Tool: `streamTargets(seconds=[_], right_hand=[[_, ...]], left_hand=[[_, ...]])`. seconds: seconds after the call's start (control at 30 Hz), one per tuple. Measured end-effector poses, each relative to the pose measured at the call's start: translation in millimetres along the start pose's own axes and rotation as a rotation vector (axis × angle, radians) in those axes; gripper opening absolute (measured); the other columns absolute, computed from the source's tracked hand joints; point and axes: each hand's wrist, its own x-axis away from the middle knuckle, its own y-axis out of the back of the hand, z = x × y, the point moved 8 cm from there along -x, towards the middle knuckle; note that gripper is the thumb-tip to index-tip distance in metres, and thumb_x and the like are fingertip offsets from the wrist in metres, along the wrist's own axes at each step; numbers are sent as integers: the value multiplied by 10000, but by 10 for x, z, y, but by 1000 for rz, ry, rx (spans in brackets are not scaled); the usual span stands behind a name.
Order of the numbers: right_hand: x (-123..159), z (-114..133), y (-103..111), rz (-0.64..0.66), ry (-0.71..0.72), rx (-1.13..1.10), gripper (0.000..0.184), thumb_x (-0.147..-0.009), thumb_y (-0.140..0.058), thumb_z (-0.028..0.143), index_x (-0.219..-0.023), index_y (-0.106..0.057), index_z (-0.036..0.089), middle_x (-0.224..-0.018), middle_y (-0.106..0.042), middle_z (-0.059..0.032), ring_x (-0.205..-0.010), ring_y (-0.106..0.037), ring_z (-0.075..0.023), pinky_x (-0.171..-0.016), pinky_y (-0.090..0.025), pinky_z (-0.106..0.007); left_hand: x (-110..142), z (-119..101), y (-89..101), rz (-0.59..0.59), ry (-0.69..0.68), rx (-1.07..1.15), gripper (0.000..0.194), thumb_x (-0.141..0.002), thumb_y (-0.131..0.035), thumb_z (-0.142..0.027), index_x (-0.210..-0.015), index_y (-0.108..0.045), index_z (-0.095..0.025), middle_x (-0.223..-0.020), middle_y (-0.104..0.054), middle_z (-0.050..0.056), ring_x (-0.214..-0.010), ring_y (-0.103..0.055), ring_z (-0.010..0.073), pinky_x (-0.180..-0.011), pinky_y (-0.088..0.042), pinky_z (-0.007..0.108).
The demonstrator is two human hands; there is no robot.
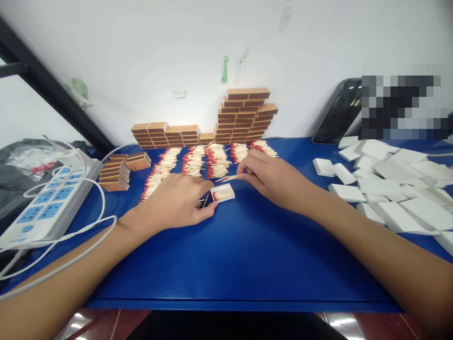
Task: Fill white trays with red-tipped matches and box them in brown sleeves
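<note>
My left hand (180,200) is closed around a matchbox, its thumb and fingertips at the left end of the white inner tray (229,192). Red-tipped matches lie inside this tray. Part of the box, dark in colour, shows between thumb and fingers; the rest is hidden by the hand. Just above the tray, my right hand (264,174) pinches a few matches (230,178), red heads pointing left. Beyond both hands lie several piles of loose matches (217,160) in rows, and the right hand's knuckles are close to the rightmost pile (264,148).
Stacked matchboxes (244,115) stand against the white wall, with a smaller group (115,174) at left. White empty trays (389,174) are heaped at right, near a black phone-like device (338,111). A power strip (53,198) and loose white cables (104,222) lie at left.
</note>
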Motion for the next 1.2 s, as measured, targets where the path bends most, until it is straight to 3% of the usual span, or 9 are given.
streamTargets(seconds=[0.33,0.6,0.87,1.07,1.2], right_hand=[[29,204,-111,64,79,46,117,-1080,-550,203,-989,-624,194,-1009,-647,-65,-771,-608,-182,-669,-405,-304],[52,258,-243,138,61,-27,84,-1079,-562,208,-1054,-642,193,-1070,-669,-63,-797,-635,-177,-686,-423,-304],[57,157,-197,107,67,-46,92,-1069,-600,255,-1027,-651,191,-1039,-655,-55,-757,-592,-164,-679,-412,-300],[71,202,-261,141,49,-96,94,-1066,-556,204,-1011,-632,198,-1039,-659,-55,-750,-596,-161,-673,-413,-297],[75,263,-237,97,45,-181,104,-1063,-548,201,-1025,-645,211,-1043,-670,-57,-802,-624,-173,-707,-444,-301]], left_hand=[[-2,-6,-27,45,2,19,320,-987,-607,-451,-1112,-773,-208,-873,-810,35,-769,-770,270,-573,-385,344],[-9,-34,-29,21,-26,42,309,-997,-596,-444,-1097,-771,-210,-886,-809,28,-790,-778,269,-584,-420,356],[1,-21,-15,26,-20,40,302,-990,-607,-439,-1107,-769,-212,-880,-809,34,-781,-775,261,-582,-419,342],[6,-39,-7,22,-34,52,299,-1000,-588,-432,-1097,-760,-208,-918,-812,41,-816,-779,265,-600,-452,350],[11,-44,-12,23,-41,69,285,-1004,-592,-435,-1071,-751,-209,-924,-813,42,-812,-777,248,-600,-440,337]])
